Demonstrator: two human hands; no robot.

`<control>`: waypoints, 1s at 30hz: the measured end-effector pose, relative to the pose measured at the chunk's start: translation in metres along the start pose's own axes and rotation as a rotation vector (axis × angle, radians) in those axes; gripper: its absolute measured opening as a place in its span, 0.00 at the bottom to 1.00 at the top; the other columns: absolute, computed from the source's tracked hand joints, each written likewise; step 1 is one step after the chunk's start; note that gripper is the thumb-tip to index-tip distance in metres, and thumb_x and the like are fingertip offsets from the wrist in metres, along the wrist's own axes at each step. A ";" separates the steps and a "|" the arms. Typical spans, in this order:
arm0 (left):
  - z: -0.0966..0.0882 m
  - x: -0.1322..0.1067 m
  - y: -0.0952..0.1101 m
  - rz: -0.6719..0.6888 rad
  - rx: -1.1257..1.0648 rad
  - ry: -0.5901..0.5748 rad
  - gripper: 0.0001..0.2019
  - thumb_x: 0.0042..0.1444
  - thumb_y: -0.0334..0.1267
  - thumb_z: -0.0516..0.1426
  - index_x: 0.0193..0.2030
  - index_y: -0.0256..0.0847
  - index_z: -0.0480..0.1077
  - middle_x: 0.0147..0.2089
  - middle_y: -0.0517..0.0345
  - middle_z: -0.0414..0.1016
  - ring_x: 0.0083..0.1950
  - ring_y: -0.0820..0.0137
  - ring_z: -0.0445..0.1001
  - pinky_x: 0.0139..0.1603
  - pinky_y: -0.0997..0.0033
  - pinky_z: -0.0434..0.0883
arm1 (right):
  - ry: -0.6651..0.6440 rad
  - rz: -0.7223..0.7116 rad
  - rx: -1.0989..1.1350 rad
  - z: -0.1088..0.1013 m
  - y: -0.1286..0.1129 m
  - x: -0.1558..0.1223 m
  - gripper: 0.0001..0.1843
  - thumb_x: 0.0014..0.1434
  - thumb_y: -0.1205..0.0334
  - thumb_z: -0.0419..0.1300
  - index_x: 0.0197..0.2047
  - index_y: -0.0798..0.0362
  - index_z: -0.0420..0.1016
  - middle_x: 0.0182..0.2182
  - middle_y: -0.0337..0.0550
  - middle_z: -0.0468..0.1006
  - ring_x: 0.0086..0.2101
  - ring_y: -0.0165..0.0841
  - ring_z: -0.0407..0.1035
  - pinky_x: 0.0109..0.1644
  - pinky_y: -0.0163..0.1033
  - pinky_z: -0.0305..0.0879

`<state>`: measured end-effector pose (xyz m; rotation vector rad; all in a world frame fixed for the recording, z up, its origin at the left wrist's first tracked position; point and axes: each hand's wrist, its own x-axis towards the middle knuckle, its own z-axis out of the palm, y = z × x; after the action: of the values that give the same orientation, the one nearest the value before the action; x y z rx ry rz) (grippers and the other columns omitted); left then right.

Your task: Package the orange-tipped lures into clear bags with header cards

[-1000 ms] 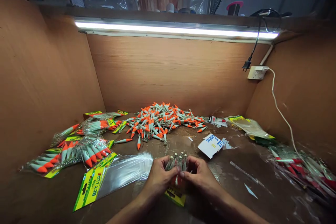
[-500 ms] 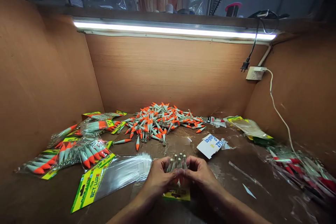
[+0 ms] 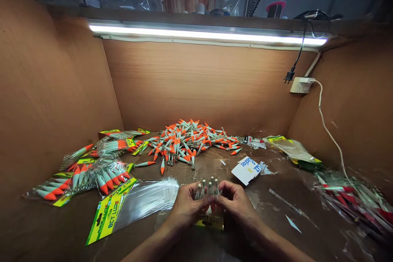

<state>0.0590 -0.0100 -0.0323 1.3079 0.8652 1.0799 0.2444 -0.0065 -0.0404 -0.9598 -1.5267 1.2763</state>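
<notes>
My left hand [image 3: 188, 202] and my right hand [image 3: 235, 201] meet at the front middle of the table, thumbs almost touching. Between them they grip a bunch of fishing lures [image 3: 210, 188], spiked ends up, orange tips partly covered by my thumbs. Just below the lures shows the yellow printed header of a plastic bag [image 3: 211, 222]; I cannot tell whether the lures are inside it. Left of my hands lies a stack of clear bags with yellow-green headers [image 3: 144, 200]. Farther back is a big heap of loose orange and pale lures [image 3: 187, 141].
Filled lure packets [image 3: 113, 176] are piled at the left. A white card with blue writing [image 3: 245, 170] lies right of centre. More bags [image 3: 291, 149] and red-and-white packets [image 3: 346, 196] sit at the right, near a white cord [image 3: 330, 131]. Wooden walls [image 3: 196, 82] enclose the table.
Both hands keep hold of the lures in nearly the same place; the lure ends stand slightly differently. The whole view has shifted a little, with the scene moving slightly right.
</notes>
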 end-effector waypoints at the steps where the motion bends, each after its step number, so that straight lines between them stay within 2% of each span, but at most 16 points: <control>1: 0.001 0.000 0.001 0.008 0.005 -0.001 0.20 0.47 0.51 0.70 0.32 0.33 0.76 0.27 0.57 0.74 0.27 0.72 0.69 0.30 0.75 0.62 | -0.009 -0.007 0.000 0.001 -0.001 0.000 0.18 0.55 0.48 0.68 0.33 0.54 0.72 0.26 0.38 0.76 0.28 0.32 0.68 0.32 0.34 0.62; 7: 0.001 0.003 -0.007 0.035 0.044 0.059 0.19 0.45 0.47 0.71 0.36 0.35 0.74 0.30 0.58 0.75 0.29 0.71 0.69 0.32 0.75 0.65 | -0.034 -0.026 -0.033 0.001 -0.003 -0.001 0.13 0.58 0.52 0.65 0.32 0.54 0.72 0.27 0.39 0.77 0.29 0.34 0.70 0.34 0.35 0.63; 10: 0.000 0.003 -0.008 0.033 0.163 0.077 0.16 0.48 0.46 0.68 0.33 0.34 0.74 0.27 0.59 0.73 0.27 0.72 0.67 0.29 0.76 0.63 | -0.037 -0.078 -0.110 0.001 -0.006 -0.002 0.06 0.58 0.60 0.61 0.33 0.54 0.74 0.30 0.39 0.77 0.32 0.33 0.70 0.37 0.35 0.63; 12: -0.001 0.002 -0.006 0.049 0.227 0.120 0.13 0.50 0.44 0.66 0.30 0.34 0.73 0.25 0.61 0.71 0.27 0.72 0.66 0.29 0.76 0.62 | -0.025 -0.089 -0.191 0.002 -0.008 -0.002 0.03 0.56 0.63 0.60 0.34 0.54 0.74 0.30 0.38 0.76 0.31 0.32 0.68 0.35 0.34 0.62; 18: -0.003 0.001 -0.003 0.066 0.329 0.156 0.08 0.50 0.38 0.61 0.28 0.34 0.73 0.22 0.63 0.66 0.26 0.73 0.62 0.28 0.76 0.60 | 0.033 -0.089 -0.375 0.008 -0.007 -0.006 0.04 0.51 0.71 0.56 0.31 0.53 0.70 0.26 0.35 0.72 0.28 0.29 0.64 0.31 0.32 0.56; 21: -0.001 -0.001 -0.001 0.103 0.377 0.174 0.04 0.50 0.35 0.60 0.30 0.35 0.73 0.24 0.63 0.67 0.26 0.74 0.62 0.27 0.77 0.58 | 0.068 -0.109 -0.400 0.009 -0.008 -0.007 0.05 0.51 0.71 0.56 0.30 0.52 0.68 0.25 0.33 0.70 0.27 0.29 0.62 0.31 0.33 0.56; 24: 0.002 -0.004 0.005 0.153 0.389 0.143 0.04 0.48 0.33 0.61 0.32 0.36 0.73 0.27 0.62 0.69 0.28 0.73 0.63 0.27 0.78 0.59 | 0.079 -0.133 -0.404 0.009 -0.011 -0.008 0.04 0.53 0.69 0.57 0.30 0.51 0.67 0.25 0.33 0.68 0.26 0.29 0.61 0.30 0.33 0.55; 27: 0.003 -0.004 0.008 0.144 0.392 0.111 0.02 0.48 0.33 0.61 0.29 0.36 0.72 0.26 0.61 0.69 0.28 0.73 0.64 0.27 0.77 0.60 | 0.077 -0.147 -0.405 0.009 -0.016 -0.010 0.02 0.56 0.67 0.58 0.31 0.51 0.69 0.25 0.35 0.71 0.26 0.30 0.63 0.29 0.33 0.55; 30: 0.001 -0.004 0.005 0.119 0.389 0.142 0.05 0.49 0.32 0.58 0.24 0.36 0.70 0.22 0.63 0.66 0.24 0.74 0.61 0.25 0.77 0.57 | 0.059 -0.144 -0.413 0.011 -0.022 -0.011 0.02 0.59 0.64 0.59 0.34 0.51 0.73 0.28 0.37 0.75 0.27 0.30 0.66 0.30 0.34 0.57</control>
<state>0.0576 -0.0145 -0.0272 1.6354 1.1573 1.1445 0.2368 -0.0242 -0.0211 -1.1098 -1.8162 0.8390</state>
